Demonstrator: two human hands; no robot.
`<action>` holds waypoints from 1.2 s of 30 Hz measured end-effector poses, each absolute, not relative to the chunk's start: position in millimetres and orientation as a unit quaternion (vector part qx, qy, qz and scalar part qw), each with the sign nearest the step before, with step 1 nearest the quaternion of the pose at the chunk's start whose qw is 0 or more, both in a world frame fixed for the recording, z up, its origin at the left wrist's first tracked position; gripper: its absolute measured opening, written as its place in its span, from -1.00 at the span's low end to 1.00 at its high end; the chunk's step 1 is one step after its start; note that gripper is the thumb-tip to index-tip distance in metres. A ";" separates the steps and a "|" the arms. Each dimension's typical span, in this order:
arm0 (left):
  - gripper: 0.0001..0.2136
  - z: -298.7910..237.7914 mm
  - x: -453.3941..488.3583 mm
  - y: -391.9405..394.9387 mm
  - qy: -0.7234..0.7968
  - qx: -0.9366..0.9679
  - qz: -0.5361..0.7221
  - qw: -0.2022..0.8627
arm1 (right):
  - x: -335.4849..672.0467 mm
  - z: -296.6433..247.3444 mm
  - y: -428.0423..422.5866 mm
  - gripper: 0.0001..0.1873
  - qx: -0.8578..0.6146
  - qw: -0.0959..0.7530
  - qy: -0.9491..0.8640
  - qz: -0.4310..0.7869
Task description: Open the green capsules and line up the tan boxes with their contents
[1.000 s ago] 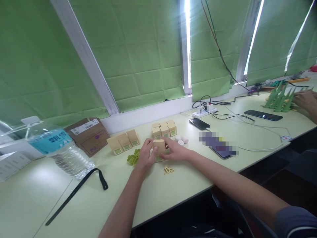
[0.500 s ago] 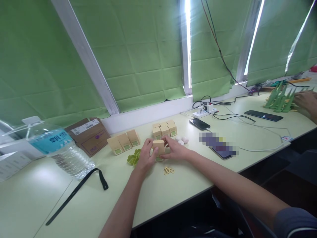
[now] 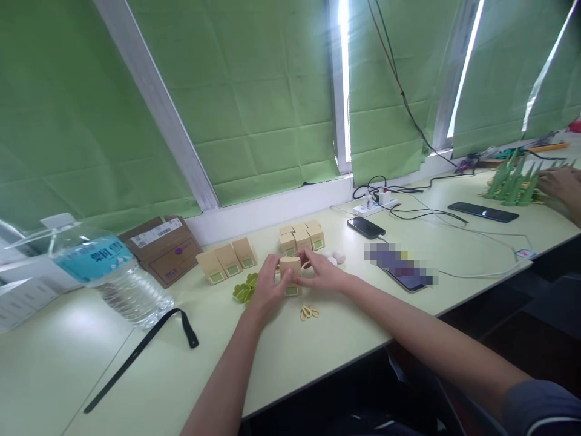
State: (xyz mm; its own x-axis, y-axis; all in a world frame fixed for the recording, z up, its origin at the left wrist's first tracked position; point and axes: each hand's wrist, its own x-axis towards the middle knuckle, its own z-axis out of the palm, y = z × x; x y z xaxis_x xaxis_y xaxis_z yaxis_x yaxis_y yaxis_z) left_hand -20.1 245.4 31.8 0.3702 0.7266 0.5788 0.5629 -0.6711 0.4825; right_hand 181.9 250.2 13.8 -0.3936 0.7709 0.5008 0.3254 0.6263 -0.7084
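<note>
A small tan cardboard box with a green label stands upright on the table between my hands, its flap at the top. My left hand grips its left side, thumb across the front. From the right, my right hand pinches the box near its top; some of those fingers are hidden behind it. Green clover-shaped pieces lie beside my left hand. Looped yellowish pieces rest in front of the box. White round items sit just past my right hand.
Similar boxes stand in a closed group behind and with raised flaps at left. A water bottle, black strap, phones and power strip share the table. Another person's hand is far right, near green spiky pieces.
My right fingers have shifted slightly and the right thumb now presses on the box front. The box stays in nearly the same place.
</note>
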 end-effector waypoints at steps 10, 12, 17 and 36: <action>-0.65 35.5 -16.3 240.8 0.400 0.798 0.405 0.195 | 180.1 13.5 254.0 -0.54 -0.314 0.478 -0.782 0.248; -0.59 34.5 -14.1 240.4 0.408 0.792 0.406 0.203 | 179.7 13.3 254.8 -0.60 -0.310 0.485 -0.788 0.218; -0.57 34.4 -9.4 237.8 0.435 0.775 0.410 0.204 | 179.5 13.9 255.8 -0.65 -0.322 0.477 -0.801 0.167; -0.57 42.2 -10.2 229.2 0.409 0.783 0.384 0.269 | 181.4 28.6 239.2 -0.82 -0.327 0.403 -0.843 0.140</action>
State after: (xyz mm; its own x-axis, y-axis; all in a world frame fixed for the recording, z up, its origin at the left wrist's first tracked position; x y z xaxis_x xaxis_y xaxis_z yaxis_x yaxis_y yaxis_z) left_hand -10.2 229.2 42.2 0.3694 0.8473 0.3816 0.4336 -0.5204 0.7356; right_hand 181.4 239.2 28.6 -0.4616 0.6643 0.5879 0.4379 0.7470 -0.5003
